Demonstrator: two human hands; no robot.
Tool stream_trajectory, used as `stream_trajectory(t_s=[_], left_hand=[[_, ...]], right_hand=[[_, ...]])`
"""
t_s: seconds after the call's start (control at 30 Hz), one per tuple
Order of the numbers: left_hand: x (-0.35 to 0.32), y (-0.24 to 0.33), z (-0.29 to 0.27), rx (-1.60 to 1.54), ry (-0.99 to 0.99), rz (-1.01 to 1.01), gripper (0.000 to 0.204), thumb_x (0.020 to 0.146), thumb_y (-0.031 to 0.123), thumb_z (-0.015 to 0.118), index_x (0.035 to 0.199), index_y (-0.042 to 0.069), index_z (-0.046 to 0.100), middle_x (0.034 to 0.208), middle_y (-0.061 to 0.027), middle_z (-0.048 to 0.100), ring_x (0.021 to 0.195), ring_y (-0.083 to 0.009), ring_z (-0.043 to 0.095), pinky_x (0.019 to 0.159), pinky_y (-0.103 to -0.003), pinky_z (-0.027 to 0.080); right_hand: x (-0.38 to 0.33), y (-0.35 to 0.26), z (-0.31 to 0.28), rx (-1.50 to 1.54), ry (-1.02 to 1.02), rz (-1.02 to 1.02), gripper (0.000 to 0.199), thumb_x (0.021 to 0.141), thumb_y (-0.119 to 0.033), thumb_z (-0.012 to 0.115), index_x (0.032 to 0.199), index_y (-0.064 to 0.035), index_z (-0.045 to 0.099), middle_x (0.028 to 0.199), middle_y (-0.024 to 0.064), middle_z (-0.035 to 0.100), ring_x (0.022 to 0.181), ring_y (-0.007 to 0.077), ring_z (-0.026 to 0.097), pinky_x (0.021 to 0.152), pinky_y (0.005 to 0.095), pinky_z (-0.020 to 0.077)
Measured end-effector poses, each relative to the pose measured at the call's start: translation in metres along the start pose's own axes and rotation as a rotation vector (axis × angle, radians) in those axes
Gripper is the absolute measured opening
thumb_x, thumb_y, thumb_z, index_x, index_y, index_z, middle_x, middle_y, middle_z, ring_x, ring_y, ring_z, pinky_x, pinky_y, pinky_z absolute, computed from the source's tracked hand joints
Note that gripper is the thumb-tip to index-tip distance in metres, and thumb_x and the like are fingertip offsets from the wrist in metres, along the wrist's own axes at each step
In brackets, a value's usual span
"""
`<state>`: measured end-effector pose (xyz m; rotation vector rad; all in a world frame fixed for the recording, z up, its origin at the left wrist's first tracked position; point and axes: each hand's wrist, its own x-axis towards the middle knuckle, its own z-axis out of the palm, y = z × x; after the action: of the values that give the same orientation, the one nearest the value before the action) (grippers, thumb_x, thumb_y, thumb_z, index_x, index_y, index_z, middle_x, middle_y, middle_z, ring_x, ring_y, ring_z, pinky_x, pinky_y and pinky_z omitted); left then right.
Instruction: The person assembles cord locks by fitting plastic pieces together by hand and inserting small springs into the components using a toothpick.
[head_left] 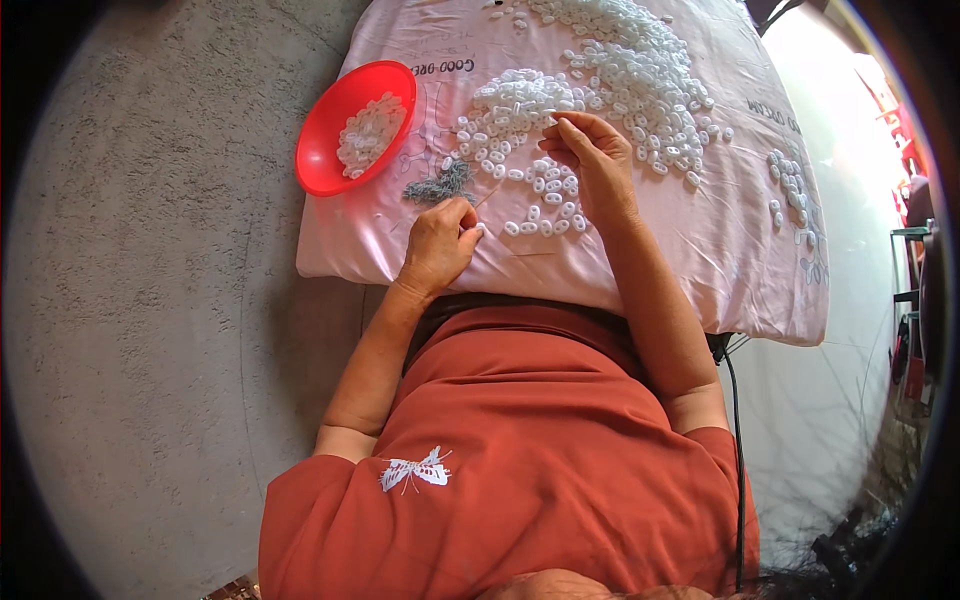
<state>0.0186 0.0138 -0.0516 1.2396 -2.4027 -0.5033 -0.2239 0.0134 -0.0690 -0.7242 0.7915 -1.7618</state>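
Observation:
My left hand point(440, 245) is closed in a pinch near the cloth's front edge. A small white two-hole plastic piece point(479, 229) shows at its thumb and fingertips. Just beyond it lies a tangled bundle of grey strings point(440, 185). Further right, my right hand point(597, 160) is raised over the loose white pieces point(546, 190), thumb and fingertips pressed together. Whatever it pinches is too small to make out. A thin line, perhaps a thread, slants up from beside my left hand.
A red bowl point(318, 150) partly filled with white pieces stands at the left of the pink cloth point(700, 270). Large heaps of the same pieces point(640, 75) spread across the back. A small group point(788, 185) lies at the right edge. A black cable point(737, 450) hangs at the right.

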Motion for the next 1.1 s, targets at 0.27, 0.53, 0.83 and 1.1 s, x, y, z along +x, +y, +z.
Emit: stream_trajectory(t_s=[0.27,0.53,0.83,1.1], left_hand=[[0.008,0.008,0.004,-0.345,0.043,-0.186,0.008,0.087,0.002,0.068,0.094,0.0,0.063,0.083,-0.004,0.067,0.075,-0.0114,0.068,0.07,-0.027,0.055],[0.012,0.009,-0.005,-0.795,0.023,-0.322,0.009,0.094,0.0,0.064,0.103,0.001,0.061,0.089,-0.0038,0.067,0.079,-0.0117,0.069,0.071,-0.025,0.056],[0.012,0.021,-0.009,-0.916,0.009,-0.334,0.012,0.094,0.002,0.066,0.105,0.002,0.061,0.093,-0.0049,0.069,0.081,-0.012,0.069,0.073,-0.025,0.057],[0.01,0.019,-0.002,-0.759,0.072,-0.197,0.02,0.093,0.001,0.066,0.113,-0.003,0.063,0.09,-0.0048,0.067,0.08,-0.0106,0.068,0.073,-0.025,0.057]], right_hand=[[0.001,0.005,-0.002,-0.187,-0.069,0.011,0.018,0.099,-0.011,0.064,0.113,0.0001,0.069,0.095,0.0095,0.073,0.084,0.0156,0.072,0.075,0.0265,0.0586],[-0.012,0.016,0.011,-0.512,-0.441,0.201,0.015,0.093,-0.003,0.068,0.108,0.002,0.068,0.09,0.008,0.073,0.083,0.0135,0.071,0.074,0.0272,0.0585],[-0.019,0.011,0.016,-0.311,-0.495,0.388,0.019,0.095,-0.006,0.069,0.112,0.0026,0.069,0.096,0.0093,0.075,0.084,0.0132,0.072,0.077,0.0266,0.0597],[-0.022,0.021,0.018,-0.302,-0.492,0.405,0.018,0.098,-0.01,0.066,0.111,0.0017,0.069,0.095,0.0086,0.075,0.083,0.0125,0.072,0.075,0.0251,0.0588]])
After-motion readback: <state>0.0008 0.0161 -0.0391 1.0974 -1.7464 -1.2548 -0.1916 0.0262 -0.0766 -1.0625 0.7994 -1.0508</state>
